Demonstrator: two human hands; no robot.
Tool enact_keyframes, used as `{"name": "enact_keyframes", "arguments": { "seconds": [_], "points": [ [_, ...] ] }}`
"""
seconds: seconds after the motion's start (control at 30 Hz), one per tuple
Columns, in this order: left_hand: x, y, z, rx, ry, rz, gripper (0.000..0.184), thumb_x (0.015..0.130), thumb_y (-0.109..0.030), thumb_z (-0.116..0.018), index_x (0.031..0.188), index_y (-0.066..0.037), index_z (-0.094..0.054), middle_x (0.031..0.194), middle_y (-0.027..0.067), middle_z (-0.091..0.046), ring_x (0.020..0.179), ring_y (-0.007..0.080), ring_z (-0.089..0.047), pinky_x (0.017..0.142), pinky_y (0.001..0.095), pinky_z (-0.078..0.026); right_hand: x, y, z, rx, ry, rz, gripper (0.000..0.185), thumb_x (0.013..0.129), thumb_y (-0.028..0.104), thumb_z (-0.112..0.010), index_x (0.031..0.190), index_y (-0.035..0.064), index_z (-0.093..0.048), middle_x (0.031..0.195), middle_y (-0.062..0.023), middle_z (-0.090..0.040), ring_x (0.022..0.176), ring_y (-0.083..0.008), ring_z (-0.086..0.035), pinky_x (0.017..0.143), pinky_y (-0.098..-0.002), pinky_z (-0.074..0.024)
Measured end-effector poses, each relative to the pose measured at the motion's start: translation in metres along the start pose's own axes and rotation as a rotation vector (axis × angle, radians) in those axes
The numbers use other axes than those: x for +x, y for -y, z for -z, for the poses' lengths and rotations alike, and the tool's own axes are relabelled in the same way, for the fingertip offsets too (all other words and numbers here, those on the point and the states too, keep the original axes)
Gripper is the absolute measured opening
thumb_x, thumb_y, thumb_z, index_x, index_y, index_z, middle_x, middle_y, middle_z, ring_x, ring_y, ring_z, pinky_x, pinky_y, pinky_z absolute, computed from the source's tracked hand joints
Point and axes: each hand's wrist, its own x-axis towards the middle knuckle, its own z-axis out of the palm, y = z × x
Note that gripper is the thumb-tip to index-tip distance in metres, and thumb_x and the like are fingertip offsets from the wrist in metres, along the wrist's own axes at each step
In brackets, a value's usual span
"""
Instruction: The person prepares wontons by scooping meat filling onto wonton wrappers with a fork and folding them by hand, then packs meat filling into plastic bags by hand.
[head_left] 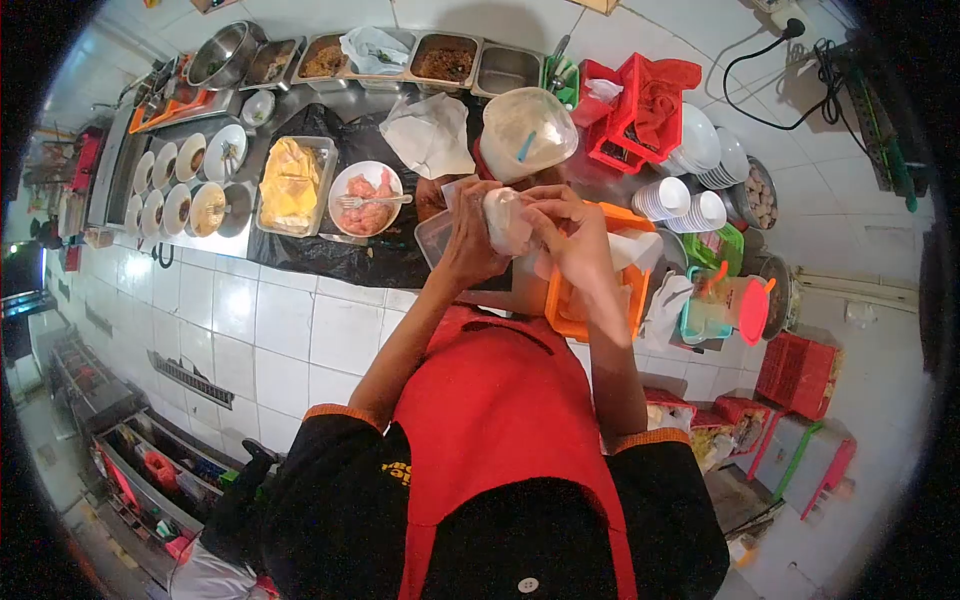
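Observation:
A whitish bundle in clear plastic (507, 222) is held up between both hands over the counter's front edge. My left hand (474, 235) wraps round its left side, fingers closed on it. From the right, my right hand (572, 228) pinches the plastic near the top. Below my left hand lies part of a clear plastic container (433, 238). A white plate of pinkish raw meat (350, 184) with a fork (378, 200) stands to the left, beside a metal tray of yellow wrapper sheets (288, 205). White paper (430, 135) lies behind.
An orange basket (553, 310) stands right of my hands, with stacked white cups (661, 198) and red baskets (631, 125) behind it. A large lidded tub (528, 130) is at the back. Metal trays (508, 71) line the rear; small bowls (207, 209) stand far left.

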Motion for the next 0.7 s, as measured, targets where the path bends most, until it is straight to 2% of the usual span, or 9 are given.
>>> {"name": "enact_keyframes", "arguments": {
  "seconds": [0.13,0.2,0.43,0.5,0.63,0.7],
  "points": [
    [0.001,-0.006,-0.005,-0.028,0.027,-0.013,0.083,0.06,-0.017,-0.084,0.128,-0.001,-0.038,0.119,0.0195,-0.045,0.113,0.0393,-0.044,0.096,0.0489,-0.036,-0.002,-0.009,0.009,-0.047,-0.013,0.017,0.012,0.085,0.004,-0.069,0.095,-0.0019,-0.073,0.111,-0.0105,-0.064,0.094,-0.0146,-0.061,0.075,-0.0261,-0.0499],
    [-0.003,-0.004,-0.011,-0.008,0.043,-0.027,0.083,0.061,-0.016,-0.083,0.128,-0.001,-0.038,0.12,0.0199,-0.044,0.113,0.04,-0.044,0.097,0.0491,-0.036,-0.006,-0.007,0.014,-0.109,0.065,-0.031,0.012,0.085,0.004,-0.07,0.094,-0.0028,-0.073,0.11,-0.01,-0.064,0.095,-0.0144,-0.061,0.075,-0.0256,-0.0501],
    [-0.004,-0.017,-0.015,-0.112,0.005,0.025,0.084,0.062,-0.014,-0.084,0.129,-0.001,-0.036,0.121,0.0213,-0.046,0.112,0.0404,-0.047,0.097,0.0511,-0.038,-0.011,-0.01,0.025,-0.056,0.067,-0.054,0.01,0.084,0.004,-0.071,0.092,-0.0005,-0.074,0.108,-0.0072,-0.066,0.092,-0.0141,-0.063,0.074,-0.0249,-0.0505],
    [-0.002,-0.022,-0.014,-0.22,-0.015,-0.057,0.082,0.063,-0.009,-0.082,0.131,-0.006,-0.037,0.119,0.0201,-0.049,0.111,0.0407,-0.049,0.093,0.0505,-0.043,-0.012,-0.011,0.027,0.016,0.11,-0.078,0.009,0.084,0.005,-0.071,0.091,-0.0011,-0.074,0.106,-0.0077,-0.067,0.088,-0.0127,-0.063,0.073,-0.0244,-0.0503],
    [0.003,-0.03,-0.006,-0.185,-0.004,-0.194,0.08,0.065,-0.004,-0.079,0.133,-0.013,-0.037,0.118,0.019,-0.051,0.108,0.0413,-0.05,0.088,0.048,-0.047,-0.015,-0.021,0.03,0.211,0.136,-0.099,0.011,0.086,0.006,-0.07,0.092,-0.0023,-0.073,0.105,-0.0079,-0.068,0.086,-0.0111,-0.063,0.072,-0.0239,-0.0501],
    [0.002,-0.032,-0.005,-0.159,0.005,-0.225,0.077,0.066,-0.004,-0.078,0.131,-0.016,-0.039,0.116,0.0186,-0.052,0.109,0.0419,-0.051,0.087,0.0481,-0.049,-0.017,-0.017,0.032,0.362,0.178,-0.24,0.012,0.087,0.005,-0.067,0.093,-0.004,-0.073,0.106,-0.008,-0.068,0.09,-0.015,-0.064,0.074,-0.025,-0.0523]
  ]
}}
